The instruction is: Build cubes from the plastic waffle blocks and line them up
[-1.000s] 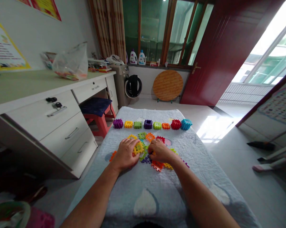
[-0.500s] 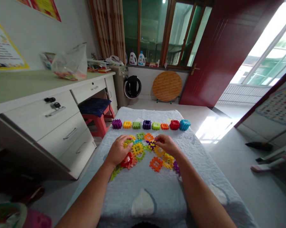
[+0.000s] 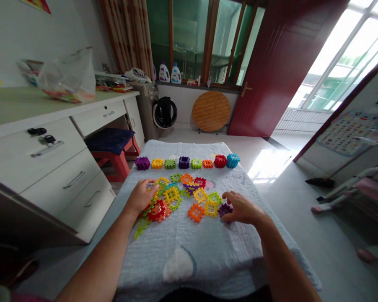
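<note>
Plastic lattice tiles (image 3: 172, 194) lie in a loose spread across the middle of the cloth-covered counter (image 3: 223, 251) before you, mostly between your hands. Going from the left, you have white drawers (image 3: 72, 180), then a red stool (image 3: 116, 161) with a dark seat. Your left hand (image 3: 141, 196) lies at the heap's left side, thumb and fingers apart; you cannot tell from here how firmly it touches the tiles. Just on its near side are a lime tile (image 3: 141, 227) and, to the right, a red tile (image 3: 159, 209). Along the far side runs a row of blocks (image 3: 184, 162), from purple at left to light blue at right. Nearer you, an orange tile (image 3: 196, 213) sits left of a yellow tile (image 3: 211, 209). Your right hand (image 3: 243, 209) is spread wide about a purple tile (image 3: 226, 209) at the right end. Farther right and far back stands a dark red door (image 3: 270, 71).
</note>
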